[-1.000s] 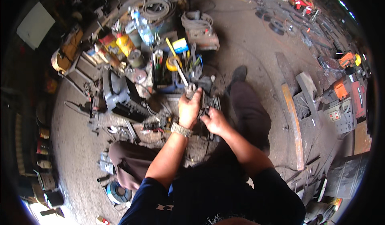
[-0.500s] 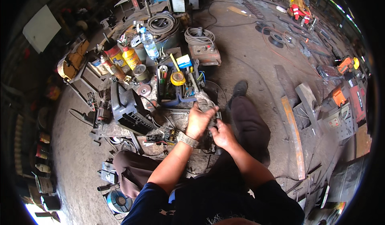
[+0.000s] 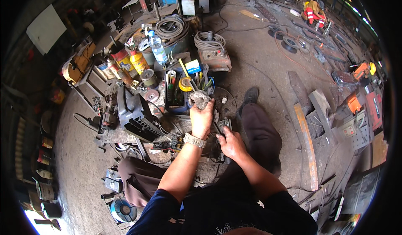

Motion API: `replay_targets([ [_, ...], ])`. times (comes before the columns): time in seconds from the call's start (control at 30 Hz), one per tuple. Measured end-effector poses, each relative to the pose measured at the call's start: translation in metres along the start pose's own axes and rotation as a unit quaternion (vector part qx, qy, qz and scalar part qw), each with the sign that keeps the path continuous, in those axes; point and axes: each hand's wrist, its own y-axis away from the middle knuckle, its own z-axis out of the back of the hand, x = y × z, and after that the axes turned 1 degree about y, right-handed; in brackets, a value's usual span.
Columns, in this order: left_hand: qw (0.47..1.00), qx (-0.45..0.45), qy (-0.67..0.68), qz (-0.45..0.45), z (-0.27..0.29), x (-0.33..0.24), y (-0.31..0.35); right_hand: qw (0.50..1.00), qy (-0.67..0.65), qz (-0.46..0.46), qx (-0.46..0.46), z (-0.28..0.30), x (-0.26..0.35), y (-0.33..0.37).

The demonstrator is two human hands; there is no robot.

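My left hand [image 3: 202, 118] is closed around a crumpled grey rag [image 3: 199, 98], held over the near edge of a tool tray [image 3: 180, 109]. A grey bar shows just beyond the rag; whether it is wrapped in it, I cannot tell. Lower and to the right, my right hand [image 3: 233, 145] is closed, thumb against fingers, at a dark narrow piece whose kind is unclear. A small grey block-like part [image 3: 225, 123] lies just past its fingertips. In the tray sit a yellow tape measure [image 3: 184, 84], a blue-and-white box [image 3: 192, 66] and several hand tools.
Left of my hands stands a dark machine housing [image 3: 133, 111] beside exposed wiring [image 3: 169, 144]. Beyond are a water bottle [image 3: 157, 48], a yellow bottle [image 3: 138, 62] and a cable-topped metal box [image 3: 215, 59]. Metal bars [image 3: 307, 147] lie on the right floor. A person [image 3: 314, 13] crouches far right.
My left hand has drawn the rag leftward and up, away from my right hand. My hands were close together before; the small grey part now shows between them.
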Motion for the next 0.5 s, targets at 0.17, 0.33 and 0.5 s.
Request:
replay_targets([
  [0.17,1.0,-0.012,0.029,0.004,0.005,-0.012,-0.015,0.999,-0.001,0.028,-0.021,-0.007,-0.009,0.018],
  [0.33,0.998,-0.026,0.051,-0.002,0.01,-0.018,-0.028,1.0,-0.006,0.009,-0.001,-0.007,-0.015,0.031],
  [0.5,0.995,-0.062,0.062,-0.041,0.013,-0.021,-0.049,1.0,0.013,-0.008,0.023,0.003,-0.019,0.036],
])
